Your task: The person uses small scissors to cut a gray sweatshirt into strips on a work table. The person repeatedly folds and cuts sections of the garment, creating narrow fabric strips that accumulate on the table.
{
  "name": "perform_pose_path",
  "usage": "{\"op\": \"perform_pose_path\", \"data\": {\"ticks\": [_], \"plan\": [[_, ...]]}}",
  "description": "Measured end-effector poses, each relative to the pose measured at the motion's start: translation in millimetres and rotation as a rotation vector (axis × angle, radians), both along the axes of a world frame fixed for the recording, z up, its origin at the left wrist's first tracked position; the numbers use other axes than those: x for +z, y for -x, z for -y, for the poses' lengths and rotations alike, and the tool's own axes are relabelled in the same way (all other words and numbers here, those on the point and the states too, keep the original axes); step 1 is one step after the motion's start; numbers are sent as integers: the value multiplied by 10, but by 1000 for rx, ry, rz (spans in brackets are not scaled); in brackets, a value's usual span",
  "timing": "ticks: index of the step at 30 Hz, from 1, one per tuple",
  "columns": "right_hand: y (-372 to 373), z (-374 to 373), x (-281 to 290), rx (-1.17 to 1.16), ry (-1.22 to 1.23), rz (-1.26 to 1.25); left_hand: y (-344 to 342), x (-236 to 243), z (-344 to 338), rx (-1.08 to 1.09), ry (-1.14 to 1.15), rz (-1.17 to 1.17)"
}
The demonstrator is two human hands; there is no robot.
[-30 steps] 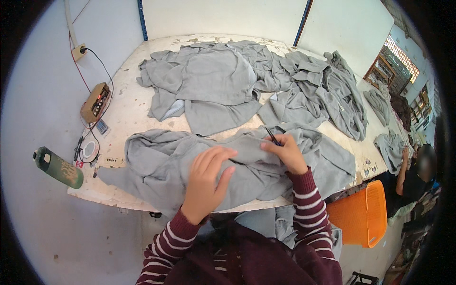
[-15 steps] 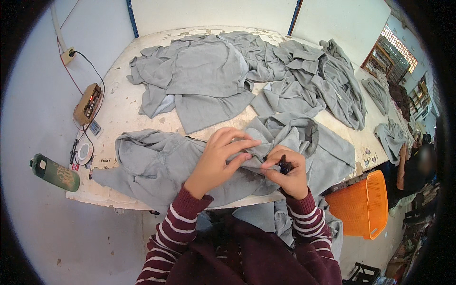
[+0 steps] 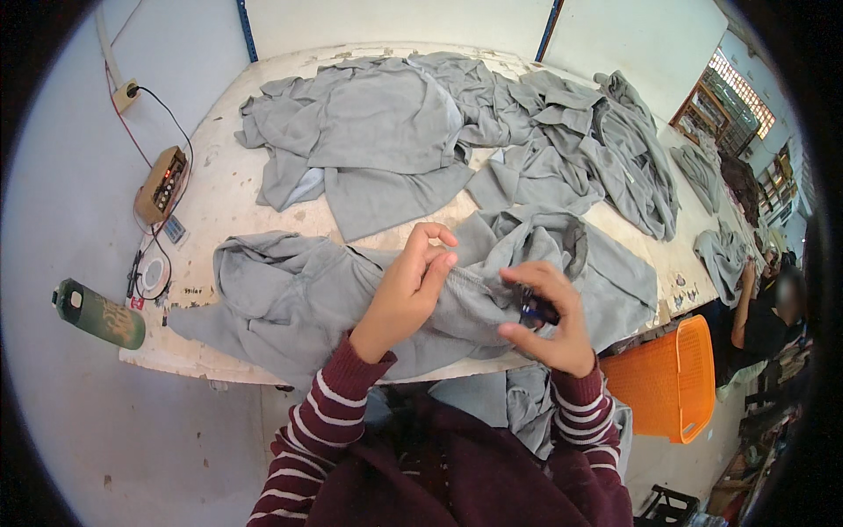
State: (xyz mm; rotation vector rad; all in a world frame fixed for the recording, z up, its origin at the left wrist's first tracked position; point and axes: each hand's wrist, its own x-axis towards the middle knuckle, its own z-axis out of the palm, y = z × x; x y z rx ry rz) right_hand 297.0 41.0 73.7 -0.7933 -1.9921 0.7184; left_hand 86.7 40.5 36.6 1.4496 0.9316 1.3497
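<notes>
My left hand is raised over a grey garment spread along the front of the table. Its fingers are curled toward the thumb on a seam or edge of the cloth or something fine; I cannot make out which. To its right, my right hand has thumb and forefinger apart, with a small dark tool with a blue part, apparently snips, held in the palm. More grey cloth pieces lie heaped across the back of the table.
At left are a green bottle, a boxed electronic device with cables, a remote and a round pad. An orange basket stands below the table's right edge. A co-worker handles grey cloth farther right.
My left hand has risen and its fingers have curled. My right hand has moved right and down, its thumb and forefinger spreading from the fabric. The front garment has shifted and bunched toward the back.
</notes>
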Motion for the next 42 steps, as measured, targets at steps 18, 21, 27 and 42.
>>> {"op": "perform_pose_path", "data": {"ticks": [18,21,27,42], "plan": [[83,-109,243,-121,-433,372,-19,5,-4,13,-4,35],[37,-130,250,-123,-120,249,-22,9,-1,17,-2,40],[19,-238,303,-28,240,275,-27,-11,2,32,-31,22],[-67,-643,355,-465,-67,-167,913,-105,887,794,-556,-435]]}}
